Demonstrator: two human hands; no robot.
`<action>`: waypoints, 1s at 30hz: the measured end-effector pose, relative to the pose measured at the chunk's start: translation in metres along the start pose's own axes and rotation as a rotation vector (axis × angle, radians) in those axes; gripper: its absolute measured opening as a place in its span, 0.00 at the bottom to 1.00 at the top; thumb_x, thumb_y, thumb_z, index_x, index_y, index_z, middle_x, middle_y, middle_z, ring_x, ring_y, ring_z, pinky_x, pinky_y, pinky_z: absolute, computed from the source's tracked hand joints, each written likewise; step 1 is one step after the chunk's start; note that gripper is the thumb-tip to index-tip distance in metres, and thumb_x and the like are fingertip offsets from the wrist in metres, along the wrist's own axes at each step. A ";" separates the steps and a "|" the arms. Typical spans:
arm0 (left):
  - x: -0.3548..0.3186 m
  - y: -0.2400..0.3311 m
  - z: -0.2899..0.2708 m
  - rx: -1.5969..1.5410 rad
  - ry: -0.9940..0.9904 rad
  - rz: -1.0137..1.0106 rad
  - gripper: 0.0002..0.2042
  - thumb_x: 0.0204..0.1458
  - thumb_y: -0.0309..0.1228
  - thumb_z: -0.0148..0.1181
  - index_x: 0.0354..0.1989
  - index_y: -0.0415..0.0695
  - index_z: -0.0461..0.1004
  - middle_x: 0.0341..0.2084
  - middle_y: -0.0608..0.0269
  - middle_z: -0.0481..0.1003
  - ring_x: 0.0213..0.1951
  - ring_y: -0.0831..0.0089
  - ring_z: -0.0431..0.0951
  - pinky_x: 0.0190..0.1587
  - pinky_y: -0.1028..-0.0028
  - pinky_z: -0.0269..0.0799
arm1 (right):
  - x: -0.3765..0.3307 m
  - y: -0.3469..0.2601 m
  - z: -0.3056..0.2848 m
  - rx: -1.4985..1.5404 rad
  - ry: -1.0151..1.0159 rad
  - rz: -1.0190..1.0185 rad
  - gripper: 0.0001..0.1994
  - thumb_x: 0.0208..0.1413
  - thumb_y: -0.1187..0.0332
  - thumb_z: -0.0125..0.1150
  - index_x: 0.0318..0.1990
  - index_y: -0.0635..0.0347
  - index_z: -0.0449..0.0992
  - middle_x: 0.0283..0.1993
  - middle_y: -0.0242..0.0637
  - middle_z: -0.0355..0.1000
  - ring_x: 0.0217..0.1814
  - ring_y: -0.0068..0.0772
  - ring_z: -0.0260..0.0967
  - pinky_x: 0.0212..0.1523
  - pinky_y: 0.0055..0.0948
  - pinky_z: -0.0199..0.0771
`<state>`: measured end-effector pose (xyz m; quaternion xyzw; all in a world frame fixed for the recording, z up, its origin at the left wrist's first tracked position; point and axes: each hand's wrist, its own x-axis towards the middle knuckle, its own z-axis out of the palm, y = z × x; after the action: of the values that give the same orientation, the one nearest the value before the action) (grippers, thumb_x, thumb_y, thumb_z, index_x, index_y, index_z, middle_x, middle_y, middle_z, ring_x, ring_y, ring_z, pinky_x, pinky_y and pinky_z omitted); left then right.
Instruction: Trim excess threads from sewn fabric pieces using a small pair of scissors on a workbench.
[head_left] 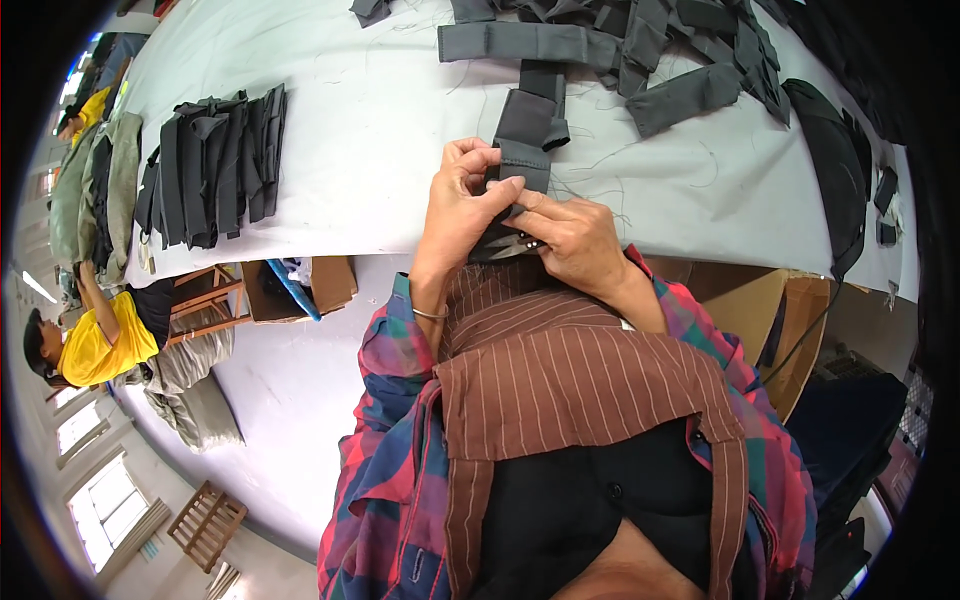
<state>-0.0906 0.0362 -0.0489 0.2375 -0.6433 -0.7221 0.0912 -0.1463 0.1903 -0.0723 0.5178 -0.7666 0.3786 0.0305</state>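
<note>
Near the front edge of the white-covered table, a dark grey fabric strip (pixel 525 120) with a stitched fold lies between my hands. My left hand (pixel 458 205) is closed on its left side, thumb and fingers pinching the cloth. Thread snips (pixel 508 247) sit in my right hand (pixel 575 240), their metal blades sticking out to the left below the strip. The thumb and forefinger of that same hand meet the strip's lower end beside my left thumb. Part of the snips is hidden by the fingers.
A loose heap of dark strips (pixel 650 40) covers the far side of the table (pixel 350 150), with stray threads around. A row of dark pieces (pixel 215 165) lies at left. A black bag-like item (pixel 830 165) sits at right. Cardboard boxes (pixel 735 300) stand underneath. A person in yellow (pixel 105 340) works at far left.
</note>
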 end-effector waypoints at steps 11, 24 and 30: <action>-0.009 0.000 -0.001 0.655 0.310 0.432 0.12 0.42 0.27 0.66 0.34 0.34 0.75 0.39 0.58 0.63 0.41 0.68 0.66 0.44 0.71 0.65 | 0.002 0.003 -0.037 0.826 -0.148 0.382 0.07 0.50 0.77 0.63 0.38 0.62 0.80 0.28 0.33 0.77 0.26 0.16 0.70 0.26 0.17 0.68; -0.032 0.038 0.008 0.689 0.123 0.606 0.15 0.38 0.21 0.62 0.38 0.37 0.75 0.51 0.51 0.64 0.54 0.56 0.65 0.55 0.63 0.62 | 0.044 -0.016 -0.040 0.986 0.095 0.545 0.15 0.50 0.78 0.61 0.47 0.62 0.75 0.40 0.33 0.75 0.43 0.19 0.70 0.43 0.24 0.71; -0.042 0.078 0.008 0.792 0.252 0.797 0.19 0.35 0.19 0.63 0.42 0.37 0.75 0.46 0.50 0.66 0.48 0.57 0.66 0.54 0.64 0.61 | 0.059 -0.042 -0.060 0.897 0.275 0.368 0.11 0.51 0.82 0.59 0.43 0.66 0.75 0.35 0.30 0.77 0.34 0.16 0.71 0.39 0.20 0.72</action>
<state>-0.0710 0.0495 0.0369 0.0770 -0.8887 -0.3020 0.3362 -0.1603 0.1737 0.0189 0.2813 -0.5959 0.7345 -0.1619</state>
